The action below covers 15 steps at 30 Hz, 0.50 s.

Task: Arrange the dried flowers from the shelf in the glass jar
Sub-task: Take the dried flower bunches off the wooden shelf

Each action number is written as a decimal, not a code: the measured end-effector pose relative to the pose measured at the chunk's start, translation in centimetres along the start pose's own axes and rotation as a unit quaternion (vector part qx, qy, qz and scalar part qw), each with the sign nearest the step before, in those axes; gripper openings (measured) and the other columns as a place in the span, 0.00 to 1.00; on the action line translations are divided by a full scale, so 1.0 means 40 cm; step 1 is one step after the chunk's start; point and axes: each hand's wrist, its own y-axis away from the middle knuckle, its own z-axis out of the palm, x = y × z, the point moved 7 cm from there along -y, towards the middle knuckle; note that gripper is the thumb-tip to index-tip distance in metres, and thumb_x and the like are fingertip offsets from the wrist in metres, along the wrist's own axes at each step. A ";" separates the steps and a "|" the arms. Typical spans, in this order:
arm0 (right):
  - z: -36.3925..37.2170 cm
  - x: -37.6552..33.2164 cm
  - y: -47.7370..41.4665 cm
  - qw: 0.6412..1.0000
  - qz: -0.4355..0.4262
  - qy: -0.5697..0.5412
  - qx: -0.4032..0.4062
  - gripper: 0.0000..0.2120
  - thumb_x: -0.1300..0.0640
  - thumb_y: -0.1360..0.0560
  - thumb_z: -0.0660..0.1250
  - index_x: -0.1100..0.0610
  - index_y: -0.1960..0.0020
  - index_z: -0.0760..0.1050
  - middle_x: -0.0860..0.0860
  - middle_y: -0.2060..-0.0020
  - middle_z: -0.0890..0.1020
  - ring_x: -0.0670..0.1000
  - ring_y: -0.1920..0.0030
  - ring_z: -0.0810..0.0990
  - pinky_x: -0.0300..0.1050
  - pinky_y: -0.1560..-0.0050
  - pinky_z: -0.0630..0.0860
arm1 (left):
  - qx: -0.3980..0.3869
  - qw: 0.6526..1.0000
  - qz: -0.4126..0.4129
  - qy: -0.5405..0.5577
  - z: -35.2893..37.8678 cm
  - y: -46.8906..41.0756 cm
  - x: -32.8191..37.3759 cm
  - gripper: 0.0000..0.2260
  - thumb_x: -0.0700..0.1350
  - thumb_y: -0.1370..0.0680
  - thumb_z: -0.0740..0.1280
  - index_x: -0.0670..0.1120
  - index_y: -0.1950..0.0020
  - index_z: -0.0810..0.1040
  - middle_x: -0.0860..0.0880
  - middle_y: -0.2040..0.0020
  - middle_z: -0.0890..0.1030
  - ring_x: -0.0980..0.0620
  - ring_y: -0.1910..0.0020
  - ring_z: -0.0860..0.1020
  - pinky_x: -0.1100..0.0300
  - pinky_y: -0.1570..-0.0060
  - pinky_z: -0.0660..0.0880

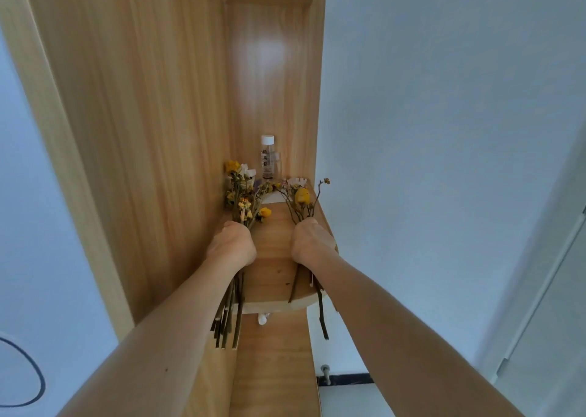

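Where the two bare forearms rise from the near edge, the cut ends of the stems come first. A thick sheaf hangs under the left wrist and a thinner few under the right, and both reach down past the rounded front lip of the wooden shelf (pixel 276 258). At the near left, a black cable loop (pixel 37 381) lies against the white wall.

Just beyond, the left hand (pixel 231 242) is clenched round the stems of the left bunch of dried flowers (pixel 242 199), close to the cabinet's left side panel (pixel 142 131). The right hand (pixel 312 242) is clenched the same way round the right bunch of dried flowers (pixel 301 197), at the shelf's right edge. The two fists are level with each other and apart, with bare shelf board between them. Each bunch passes through its fist, so the stems trail toward the near side and the yellow and brownish heads fan out on the far side over the shelf. Whether the heads rest on the board or are lifted off it cannot be told.

Farther back, beyond the gap between the two sets of heads, a clear bottle with a white cap (pixel 267 156) stands upright near the cabinet's back panel. A smaller clear bottle (pixel 278 163) stands just beside it on the right. A few small white items sit behind the flower heads, too hidden to identify.
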 end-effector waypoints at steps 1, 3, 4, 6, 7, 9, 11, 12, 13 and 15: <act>0.003 -0.001 0.001 1.000 0.000 0.004 -0.004 0.28 0.64 0.26 0.65 0.68 0.30 0.58 0.61 0.37 0.72 0.58 0.38 0.74 0.46 0.47 0.73 | 0.001 1.000 0.002 -0.001 0.002 0.001 0.000 0.26 0.38 0.24 0.63 0.35 0.29 0.57 0.38 0.35 0.70 0.40 0.40 0.73 0.51 0.46 0.73; 0.010 -0.006 0.003 1.000 -0.003 0.015 -0.007 0.29 0.63 0.27 0.65 0.67 0.30 0.58 0.61 0.36 0.71 0.58 0.37 0.73 0.47 0.43 0.73 | 0.002 1.000 0.002 -0.001 0.004 0.001 -0.003 0.26 0.37 0.24 0.63 0.35 0.30 0.57 0.38 0.36 0.71 0.40 0.40 0.74 0.51 0.47 0.73; 0.012 -0.011 0.003 1.000 -0.008 0.024 -0.008 0.29 0.63 0.27 0.66 0.67 0.30 0.58 0.61 0.35 0.71 0.58 0.37 0.72 0.47 0.43 0.73 | 0.002 1.000 0.000 -0.001 0.005 0.000 -0.004 0.26 0.37 0.24 0.64 0.35 0.30 0.57 0.38 0.36 0.71 0.40 0.40 0.74 0.52 0.48 0.73; 0.014 -0.015 0.002 0.999 -0.017 0.039 -0.009 0.29 0.62 0.27 0.66 0.67 0.30 0.59 0.61 0.36 0.71 0.58 0.37 0.72 0.47 0.43 0.73 | 0.003 1.000 0.001 0.001 0.007 -0.001 -0.004 0.26 0.37 0.24 0.64 0.35 0.30 0.57 0.38 0.36 0.71 0.40 0.41 0.74 0.53 0.49 0.72; 0.014 -0.016 0.002 0.999 -0.018 0.042 -0.009 0.29 0.62 0.27 0.66 0.67 0.30 0.59 0.61 0.36 0.71 0.58 0.37 0.72 0.47 0.43 0.73 | 0.003 1.000 0.004 0.002 0.007 -0.001 -0.004 0.25 0.37 0.25 0.64 0.35 0.30 0.57 0.38 0.37 0.72 0.40 0.41 0.74 0.53 0.49 0.73; 0.012 -0.015 0.002 0.999 -0.022 0.043 -0.008 0.29 0.62 0.27 0.65 0.68 0.30 0.59 0.62 0.36 0.70 0.58 0.37 0.72 0.47 0.43 0.73 | 0.007 1.000 0.010 0.004 0.007 0.000 -0.003 0.25 0.37 0.25 0.64 0.35 0.30 0.58 0.38 0.37 0.72 0.40 0.42 0.74 0.52 0.49 0.73; 0.010 -0.014 0.002 0.999 -0.028 0.029 -0.010 0.29 0.63 0.27 0.65 0.68 0.30 0.59 0.62 0.36 0.69 0.59 0.37 0.71 0.48 0.42 0.72 | 0.010 1.000 0.010 0.010 0.004 0.001 -0.005 0.25 0.37 0.24 0.64 0.35 0.30 0.58 0.38 0.38 0.72 0.40 0.42 0.74 0.52 0.49 0.73; 0.009 -0.015 0.001 0.999 -0.031 0.015 -0.014 0.28 0.64 0.27 0.65 0.68 0.30 0.59 0.63 0.35 0.69 0.60 0.36 0.71 0.49 0.42 0.72 | 0.010 1.000 0.012 0.015 0.003 0.002 -0.007 0.25 0.37 0.24 0.63 0.35 0.31 0.58 0.38 0.38 0.73 0.40 0.42 0.75 0.52 0.48 0.74; 0.005 -0.015 -0.001 0.999 -0.034 -0.002 -0.017 0.28 0.65 0.27 0.64 0.68 0.30 0.58 0.63 0.35 0.68 0.60 0.36 0.71 0.49 0.42 0.72 | 0.009 1.000 0.017 0.024 0.002 0.003 -0.008 0.23 0.37 0.24 0.63 0.36 0.31 0.59 0.38 0.40 0.74 0.40 0.43 0.76 0.52 0.46 0.75; -0.014 -0.014 -0.005 0.998 -0.036 -0.044 -0.013 0.27 0.67 0.26 0.62 0.69 0.30 0.58 0.62 0.34 0.66 0.60 0.36 0.71 0.48 0.43 0.72 | 0.005 0.998 0.028 0.052 -0.004 0.010 -0.008 0.20 0.37 0.23 0.61 0.36 0.33 0.62 0.37 0.43 0.77 0.41 0.46 0.78 0.49 0.46 0.76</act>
